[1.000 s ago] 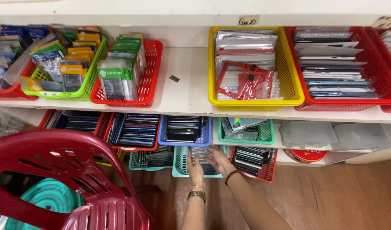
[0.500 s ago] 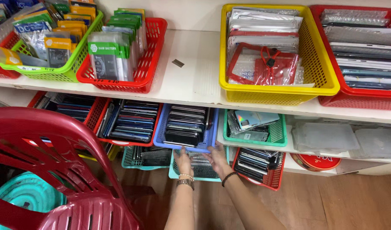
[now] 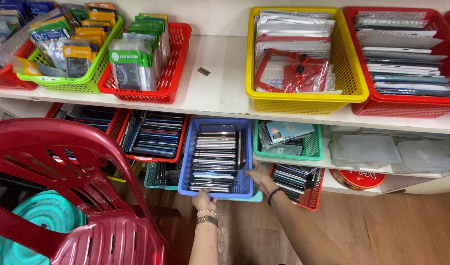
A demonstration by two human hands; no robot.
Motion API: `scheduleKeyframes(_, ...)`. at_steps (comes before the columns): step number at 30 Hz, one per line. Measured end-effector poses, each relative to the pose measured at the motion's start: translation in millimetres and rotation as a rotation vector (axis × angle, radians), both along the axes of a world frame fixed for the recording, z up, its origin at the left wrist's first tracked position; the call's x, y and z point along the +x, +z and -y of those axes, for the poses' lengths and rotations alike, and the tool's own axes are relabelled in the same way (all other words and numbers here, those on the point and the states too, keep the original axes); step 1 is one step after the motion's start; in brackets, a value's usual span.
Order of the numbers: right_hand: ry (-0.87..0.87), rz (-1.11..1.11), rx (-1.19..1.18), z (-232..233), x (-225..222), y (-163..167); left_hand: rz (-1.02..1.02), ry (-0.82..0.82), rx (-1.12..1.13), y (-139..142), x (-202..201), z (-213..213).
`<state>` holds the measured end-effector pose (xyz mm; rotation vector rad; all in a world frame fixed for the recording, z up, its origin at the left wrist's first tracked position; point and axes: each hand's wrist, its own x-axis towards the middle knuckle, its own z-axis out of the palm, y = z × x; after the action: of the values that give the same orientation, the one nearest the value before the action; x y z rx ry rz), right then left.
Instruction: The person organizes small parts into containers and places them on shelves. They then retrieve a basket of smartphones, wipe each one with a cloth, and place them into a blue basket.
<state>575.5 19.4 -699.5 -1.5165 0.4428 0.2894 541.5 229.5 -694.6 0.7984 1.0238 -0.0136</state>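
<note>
A blue plastic basket (image 3: 187, 162) packed with a row of flat dark phone-like panels juts out from the middle shelf. My left hand (image 3: 204, 200), with a watch and bracelet on the wrist, grips its front rim from below. My right hand (image 3: 261, 178), a dark band on the wrist, holds the basket's right front corner. A teal basket (image 3: 254, 198) shows just beneath the blue one.
A red plastic chair (image 3: 82, 196) fills the lower left, over a teal stool (image 3: 43, 216). Red baskets (image 3: 154, 157), a green basket (image 3: 289, 152) and a red basket (image 3: 311, 196) flank the blue one. Yellow (image 3: 303, 103), red and green baskets line the top shelf. A round red tin (image 3: 355, 179) sits right.
My hands rose from the teal basket on the lowest shelf to the blue basket above it, which has slid forward out of the shelf. The camera moved closer.
</note>
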Motion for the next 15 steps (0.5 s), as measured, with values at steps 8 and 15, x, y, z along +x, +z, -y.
scheduleKeyframes(8,-0.059,0.045,0.128,2.4,-95.2,72.1,-0.034,-0.106,-0.017,53.0,-73.2,-16.3)
scheduleKeyframes(15,-0.267,-0.015,-0.028,41.3,-219.7,150.7,-0.007,-0.309,0.110,146.4,-154.7,-6.9)
